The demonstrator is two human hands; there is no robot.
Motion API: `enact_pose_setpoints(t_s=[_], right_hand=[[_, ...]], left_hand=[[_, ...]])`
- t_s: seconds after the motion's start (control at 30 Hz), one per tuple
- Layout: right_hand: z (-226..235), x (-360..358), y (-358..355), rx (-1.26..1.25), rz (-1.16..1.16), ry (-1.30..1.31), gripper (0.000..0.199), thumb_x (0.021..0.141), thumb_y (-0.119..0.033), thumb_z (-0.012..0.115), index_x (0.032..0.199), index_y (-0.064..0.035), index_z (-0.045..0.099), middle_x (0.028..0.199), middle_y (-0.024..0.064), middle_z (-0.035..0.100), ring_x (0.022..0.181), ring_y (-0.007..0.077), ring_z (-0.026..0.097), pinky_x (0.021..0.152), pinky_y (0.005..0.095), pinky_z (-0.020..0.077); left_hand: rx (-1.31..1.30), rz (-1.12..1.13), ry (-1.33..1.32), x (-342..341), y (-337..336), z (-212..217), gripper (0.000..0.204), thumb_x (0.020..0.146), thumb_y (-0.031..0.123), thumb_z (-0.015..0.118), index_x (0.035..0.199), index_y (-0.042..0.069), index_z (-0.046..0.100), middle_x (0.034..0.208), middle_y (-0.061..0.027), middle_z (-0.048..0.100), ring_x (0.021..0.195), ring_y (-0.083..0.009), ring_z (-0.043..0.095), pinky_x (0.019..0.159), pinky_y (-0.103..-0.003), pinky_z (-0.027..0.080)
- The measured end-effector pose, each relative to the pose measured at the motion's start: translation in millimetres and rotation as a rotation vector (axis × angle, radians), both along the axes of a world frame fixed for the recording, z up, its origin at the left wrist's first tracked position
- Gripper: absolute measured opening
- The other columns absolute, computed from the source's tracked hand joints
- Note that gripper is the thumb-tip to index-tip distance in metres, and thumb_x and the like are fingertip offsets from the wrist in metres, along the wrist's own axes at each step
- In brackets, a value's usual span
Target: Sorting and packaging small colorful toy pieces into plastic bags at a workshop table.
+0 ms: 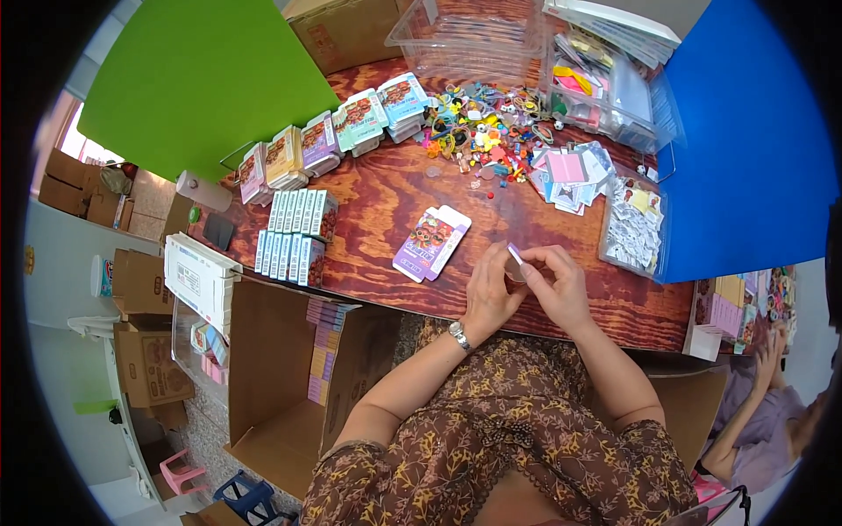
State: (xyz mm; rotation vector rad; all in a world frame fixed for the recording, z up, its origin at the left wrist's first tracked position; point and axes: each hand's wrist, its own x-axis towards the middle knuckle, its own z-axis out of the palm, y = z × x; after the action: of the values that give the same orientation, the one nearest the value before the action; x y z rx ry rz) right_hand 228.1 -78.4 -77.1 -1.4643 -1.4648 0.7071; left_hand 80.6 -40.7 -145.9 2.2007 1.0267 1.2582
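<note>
Wooden table (386, 197) with small boxes (298, 232), flat carton (431, 243), trinkets (482, 131).

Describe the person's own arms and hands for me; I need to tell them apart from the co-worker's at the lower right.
Both forearms are bare, entering from the lower edge. The left hand has a silver wristwatch at its wrist; the right hand wears nothing visible. Short sleeves of a brown garment with a yellow floral print end above the elbows. No gloves; rings cannot be made out on the fingers.

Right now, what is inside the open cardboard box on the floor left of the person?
Inside the cardboard box, a stack of small pink and yellow packets stands against its right wall. The box floor beside them looks bare. Anything behind that stack is covered.
</note>
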Motion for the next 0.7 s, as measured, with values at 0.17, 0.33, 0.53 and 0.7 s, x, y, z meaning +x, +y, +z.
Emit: enact_pose_setpoints(t_s=[0.17, 0.33, 0.53, 0.7], right_hand=[[7, -4, 0, 0.039, -0.038, -0.084, 0.020, 0.090, -0.011, 0.070, 0.109, -0.0028, 0.071, 0.095, 0.0098, 0.064, 0.081, 0.0187, 0.067, 0.060, 0.0288, 0.0540], [4, -7, -1, 0.038, -0.070, -0.172, 0.020, 0.087, -0.009, 0.071, 0.106, -0.0029, 0.072, 0.088, 0.0104, 0.064, 0.071, 0.0216, 0.066, 0.059, 0.0330, 0.0525], [-4, -8, 2, 0.115, -0.108, -0.271, 0.019, 0.082, -0.005, 0.071, 0.101, -0.0040, 0.074, 0.084, 0.0107, 0.063, 0.069, 0.0273, 0.063, 0.063, 0.0378, 0.0515], [0, -10, -1, 0.247, -0.049, -0.505, 0.023, 0.081, -0.003, 0.072, 0.103, -0.0066, 0.074, 0.087, 0.0077, 0.065, 0.078, 0.0266, 0.064, 0.067, 0.0385, 0.0518]], left_hand=[[-0.102, 0.008, -0.070, 3, -4, -4, 0.091, 0.069, 0.007, 0.086, 0.144, -0.003, 0.036, 0.131, -0.0238, 0.056, 0.118, -0.0415, 0.059, 0.097, -0.046, 0.050], [-0.033, 0.023, 0.015, 3, -5, -8, 0.097, 0.070, 0.006, 0.085, 0.148, -0.008, 0.029, 0.139, -0.0299, 0.048, 0.126, -0.0448, 0.052, 0.104, -0.048, 0.045], [-0.080, 0.017, 0.002, 4, -6, -9, 0.094, 0.071, 0.002, 0.080, 0.148, -0.012, 0.028, 0.136, -0.0320, 0.048, 0.123, -0.0469, 0.051, 0.104, -0.050, 0.043], [0.030, 0.004, 0.047, 4, -6, -13, 0.093, 0.071, 0.002, 0.076, 0.148, -0.015, 0.026, 0.133, -0.0315, 0.049, 0.120, -0.0460, 0.051, 0.102, -0.050, 0.043]])
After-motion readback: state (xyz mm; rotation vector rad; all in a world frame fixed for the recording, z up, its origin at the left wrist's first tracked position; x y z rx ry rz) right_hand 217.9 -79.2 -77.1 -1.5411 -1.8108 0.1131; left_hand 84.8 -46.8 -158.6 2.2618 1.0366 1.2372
